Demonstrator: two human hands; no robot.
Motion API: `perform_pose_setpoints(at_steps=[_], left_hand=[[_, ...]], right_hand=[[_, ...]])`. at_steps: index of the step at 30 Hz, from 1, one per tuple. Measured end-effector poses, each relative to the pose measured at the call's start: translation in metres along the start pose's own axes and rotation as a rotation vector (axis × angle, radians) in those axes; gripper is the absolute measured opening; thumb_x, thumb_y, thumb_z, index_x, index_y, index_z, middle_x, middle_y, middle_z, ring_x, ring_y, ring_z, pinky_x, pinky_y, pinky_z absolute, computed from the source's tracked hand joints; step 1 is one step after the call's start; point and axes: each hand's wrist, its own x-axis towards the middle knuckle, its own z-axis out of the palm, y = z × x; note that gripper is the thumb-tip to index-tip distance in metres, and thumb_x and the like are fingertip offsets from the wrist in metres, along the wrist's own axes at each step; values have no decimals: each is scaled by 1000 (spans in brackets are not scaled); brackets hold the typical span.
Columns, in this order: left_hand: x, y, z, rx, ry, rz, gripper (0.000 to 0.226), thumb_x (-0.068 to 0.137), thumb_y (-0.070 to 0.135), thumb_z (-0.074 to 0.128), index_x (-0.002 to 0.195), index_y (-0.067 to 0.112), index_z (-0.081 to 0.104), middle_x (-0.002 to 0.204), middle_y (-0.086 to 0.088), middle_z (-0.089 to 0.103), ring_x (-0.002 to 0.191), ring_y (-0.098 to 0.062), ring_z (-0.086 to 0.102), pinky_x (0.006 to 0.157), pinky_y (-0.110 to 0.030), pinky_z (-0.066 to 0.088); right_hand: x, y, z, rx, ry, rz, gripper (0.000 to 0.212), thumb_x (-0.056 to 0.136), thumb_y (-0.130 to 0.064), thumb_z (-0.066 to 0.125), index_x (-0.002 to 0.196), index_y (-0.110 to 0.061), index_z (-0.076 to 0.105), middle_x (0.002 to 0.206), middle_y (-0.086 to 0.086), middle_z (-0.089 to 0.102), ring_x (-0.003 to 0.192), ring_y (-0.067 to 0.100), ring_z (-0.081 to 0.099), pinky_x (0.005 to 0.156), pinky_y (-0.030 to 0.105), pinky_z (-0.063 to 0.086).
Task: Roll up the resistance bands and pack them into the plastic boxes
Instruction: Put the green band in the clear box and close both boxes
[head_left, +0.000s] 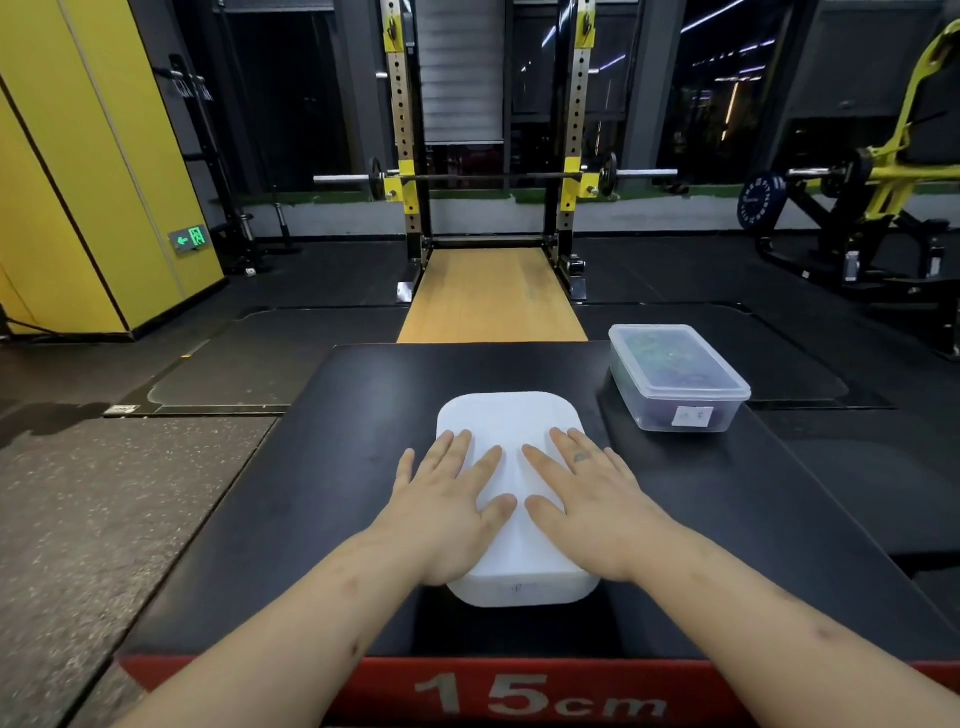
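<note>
A white plastic box (511, 415) with its lid on lies in the middle of the black plyo box top (332, 467). My left hand (447, 499) and my right hand (582, 499) both rest flat on the lid, palms down, fingers spread, side by side. Nothing is held in either hand. A second, clear plastic box (675, 376) with its lid on stands at the back right of the platform; dark rolled bands show dimly through its wall and lid. No loose band is in view.
The platform has a red front face marked "15cm" (540, 696). Beyond it lie a wooden lifting strip (493, 296) and a squat rack with a barbell (493, 176). A yellow wall (78, 156) stands left, a yellow machine (883, 171) right.
</note>
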Motion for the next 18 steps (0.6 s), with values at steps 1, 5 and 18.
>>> perform_pose_setpoints(at_steps=[1,5,18], left_hand=[[1,0,-1,0,-3,2,66,103,64,14,162,40,-4,169,4,-21,152,-12,-28,123,-50,-17],[-13,-1,-6,-21,-23,26,74,97,73,18,161,43,-5,169,5,-23,152,-10,-29,122,-52,-19],[-32,-1,2,-48,-32,56,100,78,93,31,159,48,-6,166,12,-28,147,-2,-36,123,-47,-18]], right_hand=[[1,1,-1,6,-3,0,64,105,-52,23,164,-41,0,172,-5,-16,156,11,-23,128,43,-8],[-9,0,-5,28,-18,-17,69,103,-61,28,163,-44,-2,171,-7,-19,154,8,-26,128,43,-11],[-29,3,6,-27,-13,-47,84,88,-80,21,161,-47,-3,171,-6,-20,153,11,-29,128,45,-10]])
